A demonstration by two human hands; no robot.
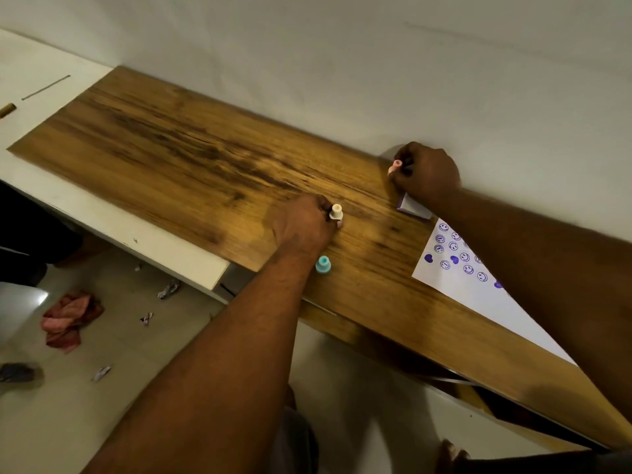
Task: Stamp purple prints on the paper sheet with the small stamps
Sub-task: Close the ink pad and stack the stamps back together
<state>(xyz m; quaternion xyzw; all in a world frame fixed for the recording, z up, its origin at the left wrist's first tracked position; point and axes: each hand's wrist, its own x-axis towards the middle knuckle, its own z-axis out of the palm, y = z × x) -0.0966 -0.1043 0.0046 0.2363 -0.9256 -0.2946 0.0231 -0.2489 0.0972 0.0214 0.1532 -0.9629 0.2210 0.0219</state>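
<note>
Fig. The right hand (425,172) was curled round a small pink plastic stamp (395,166) by a white, purple-inked pad (412,207). The left hand (301,222) pinched a small cream stamp (336,213) on the wooden desk (171,148). The partly printed white paper sheet (478,302) lay just beside the pad. Even inking and a square, unrocked press onto blank paper were judged advisable.

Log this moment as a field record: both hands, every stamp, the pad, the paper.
left hand: grips a cream stamp upright at the wooden board; contact unclear
right hand: grips a pink stamp by the wall
teal stamp: stands upright on the board, untouched
ink pad: apparently one, partly hidden under the right hand
paper sheet: on the board, partly under the right forearm, bearing purple smiley and heart prints
</note>
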